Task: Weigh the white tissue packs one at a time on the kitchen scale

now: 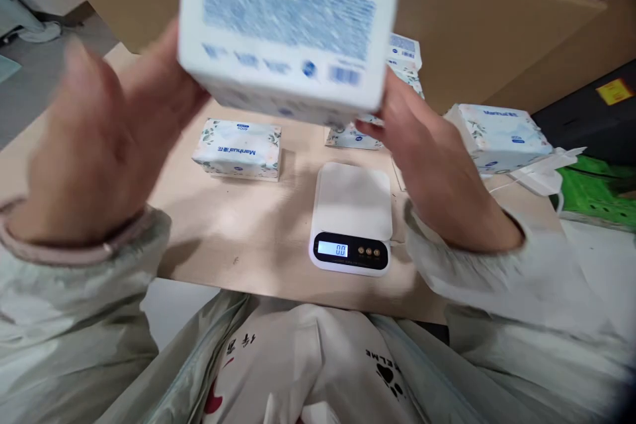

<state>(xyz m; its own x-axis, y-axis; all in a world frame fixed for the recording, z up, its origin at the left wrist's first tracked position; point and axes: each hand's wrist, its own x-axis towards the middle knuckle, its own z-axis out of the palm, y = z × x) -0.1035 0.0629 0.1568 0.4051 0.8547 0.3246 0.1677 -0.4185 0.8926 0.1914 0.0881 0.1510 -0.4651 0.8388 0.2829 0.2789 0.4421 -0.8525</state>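
Note:
Raised close to the camera is a white and blue tissue pack (288, 26) marked Manhua, its printed face with a barcode turned toward me. My right hand (427, 146) grips its right end, fingers curled behind it. My left hand (109, 126) is at its left end, blurred, with the thumb lifted away and the fingers reaching under or behind the pack; their contact is partly hidden. Below, on the table, sits a white kitchen scale (353, 202) with nothing on its plate and a lit display reading 0.0.
On the wooden table (223, 225), one tissue pack (238, 149) lies left of the scale and another (501, 136) at the right. More packs (407, 66) sit behind the held one. Large cardboard boxes (487, 26) line the back. A green crate (596, 192) stands at far right.

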